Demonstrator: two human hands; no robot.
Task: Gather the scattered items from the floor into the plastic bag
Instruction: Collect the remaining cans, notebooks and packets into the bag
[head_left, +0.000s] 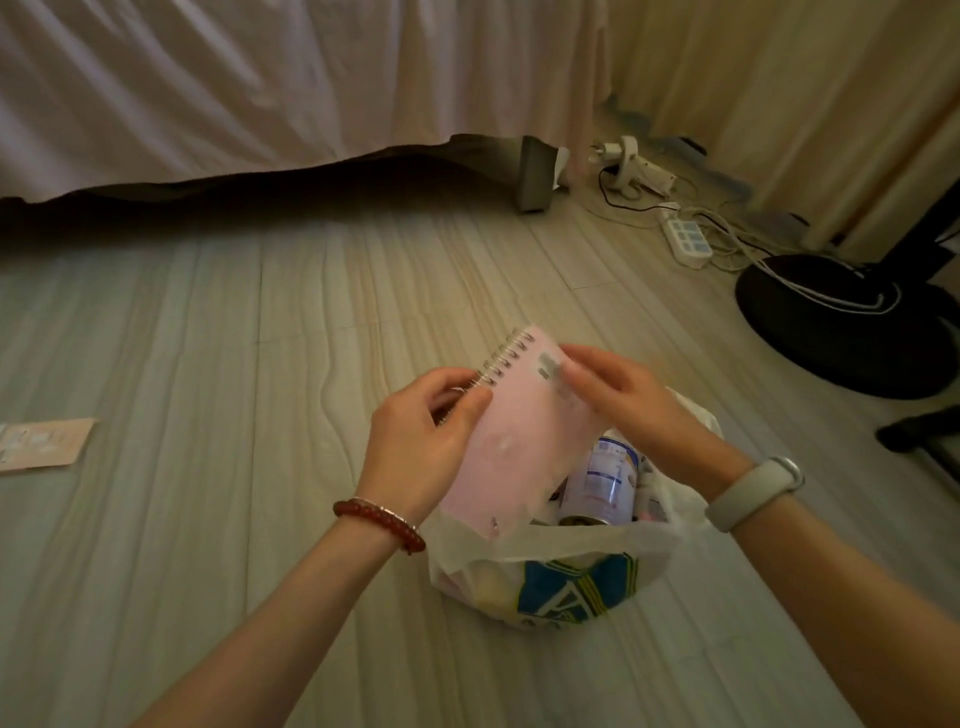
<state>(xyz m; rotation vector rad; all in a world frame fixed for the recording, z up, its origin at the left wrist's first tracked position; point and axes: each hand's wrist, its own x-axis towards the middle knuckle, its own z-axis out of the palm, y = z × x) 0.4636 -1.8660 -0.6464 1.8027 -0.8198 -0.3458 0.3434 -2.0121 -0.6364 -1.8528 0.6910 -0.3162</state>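
A pink spiral notebook (519, 426) is held tilted over the mouth of a white plastic bag (561, 551) on the floor, its lower corner dipping inside the bag. My left hand (426, 441) grips the notebook's left edge near the spiral. My right hand (623, 400) holds its upper right part, fingers over the cover. Inside the bag lies a white and blue can (602, 483) among other items. A pink flat packet (41, 444) lies on the floor at the far left.
A bed with a hanging white sheet (260, 93) spans the back. A black round fan base (841, 322) stands at the right. A power strip (685, 236) with cables lies near the curtain (779, 104). Wood-look floor (234, 338) surrounds the bag.
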